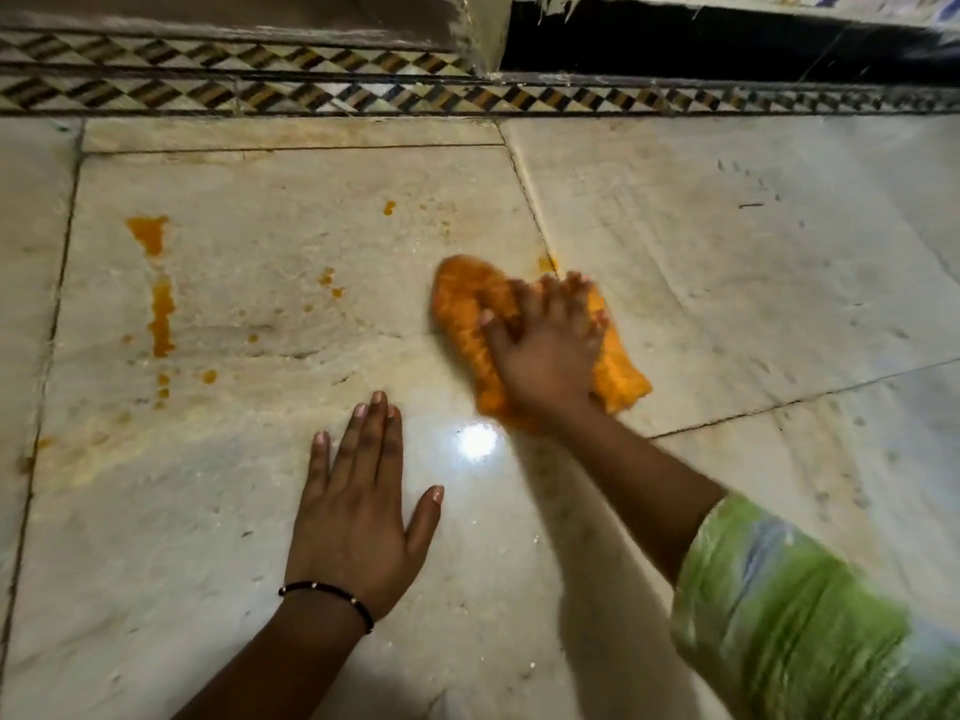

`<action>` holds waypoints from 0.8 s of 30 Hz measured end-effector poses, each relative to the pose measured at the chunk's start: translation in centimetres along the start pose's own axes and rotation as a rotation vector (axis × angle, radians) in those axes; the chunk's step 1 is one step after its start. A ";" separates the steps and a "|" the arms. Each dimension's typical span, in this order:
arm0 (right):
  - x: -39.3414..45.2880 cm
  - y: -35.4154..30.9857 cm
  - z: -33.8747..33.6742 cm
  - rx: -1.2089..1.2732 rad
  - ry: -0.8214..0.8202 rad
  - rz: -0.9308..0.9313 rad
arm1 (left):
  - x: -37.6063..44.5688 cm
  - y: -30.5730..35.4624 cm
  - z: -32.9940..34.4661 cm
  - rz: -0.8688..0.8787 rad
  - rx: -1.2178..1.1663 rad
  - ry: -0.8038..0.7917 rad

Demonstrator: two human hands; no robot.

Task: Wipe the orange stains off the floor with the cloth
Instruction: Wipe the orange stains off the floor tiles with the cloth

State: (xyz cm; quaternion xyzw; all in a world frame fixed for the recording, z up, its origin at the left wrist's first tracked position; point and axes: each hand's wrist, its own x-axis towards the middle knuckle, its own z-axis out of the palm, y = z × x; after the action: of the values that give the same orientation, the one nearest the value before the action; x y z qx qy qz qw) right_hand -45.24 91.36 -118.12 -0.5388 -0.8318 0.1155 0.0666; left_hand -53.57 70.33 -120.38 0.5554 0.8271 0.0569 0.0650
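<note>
The cloth (540,335) is one only, orange in colour, and it lies crumpled on the floor (727,241), near the middle of the view, just beside a joint between two stone slabs. It looks soft and light, probably a little damp, so it should fold and bunch under any push. I judge it is best held from above with the palm in the middle of the bundle and the fingers curled into the folds, so that it does not slip out on the glossy stone.

The right hand (550,345) is doing about this: it presses down on the cloth and its fingers are bent into the fabric, so the grip is closed on the cloth. The picture is blurred there, so finer detail I cannot tell. The left hand (358,517) is flat on the floor, fingers straight and spread, holding nothing; it seems to carry the person's weight.

The orange stains (158,304) are many. I count one long broken streak at the left, well apart from the cloth, about ten small drops around and below it, and one small spot (545,263) touching the far edge of the cloth. Fainter yellow smears lie at the lower left.
</note>
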 end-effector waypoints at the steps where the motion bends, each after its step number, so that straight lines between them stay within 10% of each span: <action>1: -2.3 -0.7 0.3 -0.025 -0.012 -0.168 | 0.0 -0.1 0.0 -0.002 0.000 -0.002; 6: -10.4 9.1 -2.3 -0.021 -0.010 -0.389 | 0.0 -0.2 -0.1 0.011 -0.022 0.010; 13: 4.1 11.0 -3.7 -0.045 0.125 0.387 | 0.0 0.0 0.1 -0.011 -0.008 -0.024; 19: 3.2 -0.1 -0.2 -0.037 -0.044 -0.245 | 0.1 0.0 -0.3 0.003 -0.009 -0.042; 24: -1.4 7.7 -2.1 -0.079 0.001 -0.419 | 0.0 0.0 0.0 0.000 -0.042 -0.016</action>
State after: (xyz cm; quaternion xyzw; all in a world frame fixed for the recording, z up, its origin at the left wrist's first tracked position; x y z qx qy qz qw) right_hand -37.38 93.41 -118.12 -0.3564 -0.9295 0.0660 0.0685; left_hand -53.57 70.37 -120.40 0.5544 0.8252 0.0697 0.0832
